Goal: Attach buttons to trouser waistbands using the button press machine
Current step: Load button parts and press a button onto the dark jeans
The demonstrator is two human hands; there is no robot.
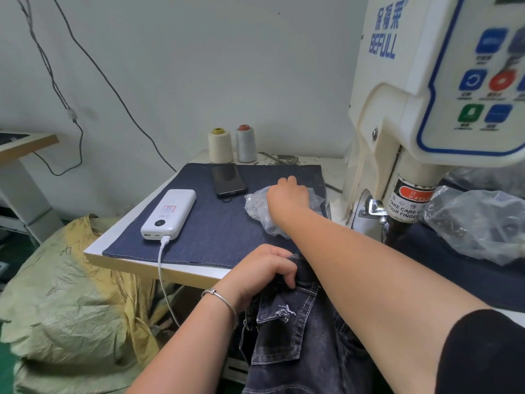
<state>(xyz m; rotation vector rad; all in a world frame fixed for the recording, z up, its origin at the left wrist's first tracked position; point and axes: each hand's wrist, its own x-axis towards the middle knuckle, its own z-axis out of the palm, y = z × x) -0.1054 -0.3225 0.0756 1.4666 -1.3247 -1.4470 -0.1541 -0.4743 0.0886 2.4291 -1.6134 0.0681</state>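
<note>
Dark denim trousers (287,342) lie at the table's near edge and over my lap. My left hand (264,271) grips their waistband, fingers curled round the bunched cloth. My right hand (288,194) reaches across into a clear plastic bag (257,206) on the dark blue cloth mat (204,223); its fingertips are hidden inside the bag, so what they hold is unseen. The white button press machine (420,115) stands at the right, its black press head (399,231) just right of my right forearm.
A white power bank (169,214) with a cable and a black phone (228,179) lie on the mat. Two thread cones (231,145) stand at the back. Another plastic bag (480,226) sits right of the press. A yellowish woven sack (71,294) fills the floor at left.
</note>
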